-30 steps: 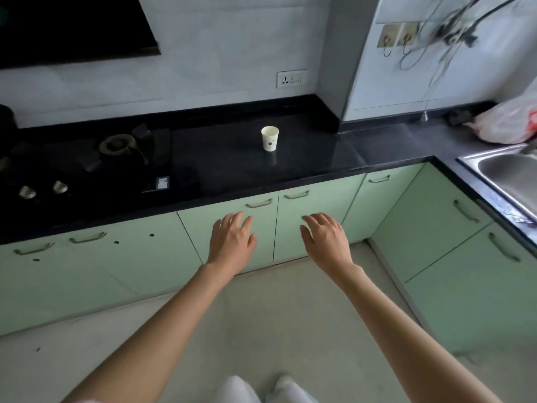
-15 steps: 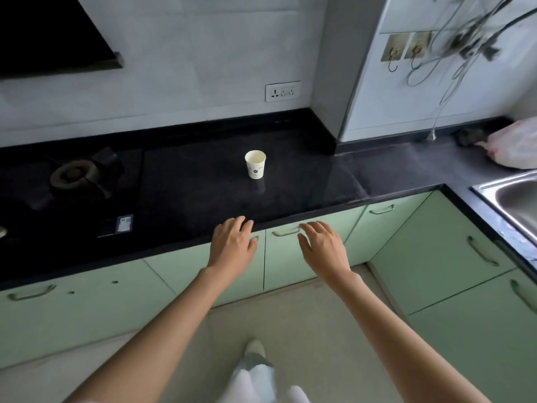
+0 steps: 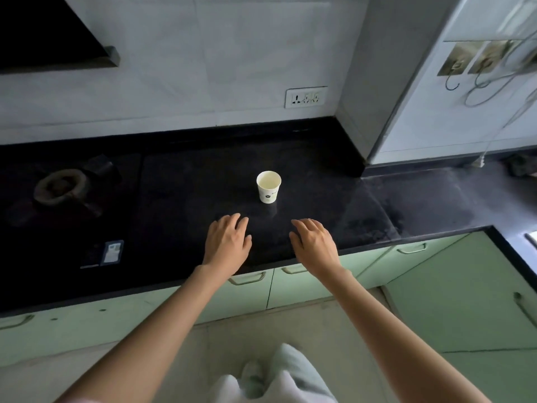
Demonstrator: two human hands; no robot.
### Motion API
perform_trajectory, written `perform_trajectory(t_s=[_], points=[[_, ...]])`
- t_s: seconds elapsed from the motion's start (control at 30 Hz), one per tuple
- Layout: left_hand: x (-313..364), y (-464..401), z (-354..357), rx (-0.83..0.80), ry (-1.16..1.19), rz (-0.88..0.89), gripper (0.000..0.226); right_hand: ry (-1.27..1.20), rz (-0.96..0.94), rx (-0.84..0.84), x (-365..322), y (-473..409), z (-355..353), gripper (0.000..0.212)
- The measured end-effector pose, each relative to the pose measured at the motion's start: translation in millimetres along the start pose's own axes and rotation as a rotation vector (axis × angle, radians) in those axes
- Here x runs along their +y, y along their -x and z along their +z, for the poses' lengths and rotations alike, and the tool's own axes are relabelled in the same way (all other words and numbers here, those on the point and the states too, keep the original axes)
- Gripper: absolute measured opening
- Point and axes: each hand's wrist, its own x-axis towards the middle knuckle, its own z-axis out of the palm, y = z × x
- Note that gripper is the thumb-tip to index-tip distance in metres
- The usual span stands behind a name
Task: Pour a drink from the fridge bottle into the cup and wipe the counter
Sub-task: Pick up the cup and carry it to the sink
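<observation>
Both hands moved forward from the cabinet fronts, now over the surface [image 3: 334, 199]. Left hand [image 3: 227, 242] and right hand [image 3: 315, 242] have fingers relaxed, holding nothing. Cup [image 3: 268, 186] stands upright just beyond them. No bottle visible; I judge pouring hasn't started.

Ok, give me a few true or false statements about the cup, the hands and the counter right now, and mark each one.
1. The paper cup stands upright on the black counter. True.
2. The left hand holds a bottle. False: it holds nothing, fingers relaxed over the counter.
3. The right hand touches the cup. False: it is apart from the cup, nearer the counter's front edge.
4. A wall socket sits on the wall behind the cup. True.
5. The gas burner lies to the right of the cup. False: it lies to the left.
</observation>
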Motion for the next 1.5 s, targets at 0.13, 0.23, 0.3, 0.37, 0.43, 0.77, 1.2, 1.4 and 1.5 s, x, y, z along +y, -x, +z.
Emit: perform_trajectory(t_s=[0.13,0.23,0.3,0.37,0.43,0.77,1.2,1.4,1.5], points=[[-8,-23,5,0.005,-0.022,-0.069,0.042,0.010,-0.073,-0.033,9,-40,7,0.030],[-9,-40,6,0.004,-0.042,-0.142,0.042,-0.001,-0.121,-0.043,21,-69,10,0.025],[-10,-49,7,0.001,-0.046,-0.180,0.041,-0.010,-0.138,-0.070,30,-86,13,0.027],[-11,-56,10,-0.010,-0.056,-0.214,0.041,-0.026,-0.135,-0.130,38,-103,16,0.035],[-12,-61,13,-0.025,-0.062,-0.258,0.041,-0.044,-0.120,-0.194,46,-119,22,0.044],[-8,-64,35,-0.089,-0.062,-0.400,0.043,-0.347,0.140,-0.420,70,-173,80,0.088],[-3,-68,48,-0.111,-0.048,-0.453,0.043,-0.660,0.211,-0.321,58,-185,109,0.066],[5,-72,54,-0.178,-0.055,-0.411,0.049,-0.667,0.197,-0.290,54,-183,103,0.058],[6,-72,54,-0.194,-0.061,-0.384,0.050,-0.668,0.197,-0.280,50,-181,98,0.056]])
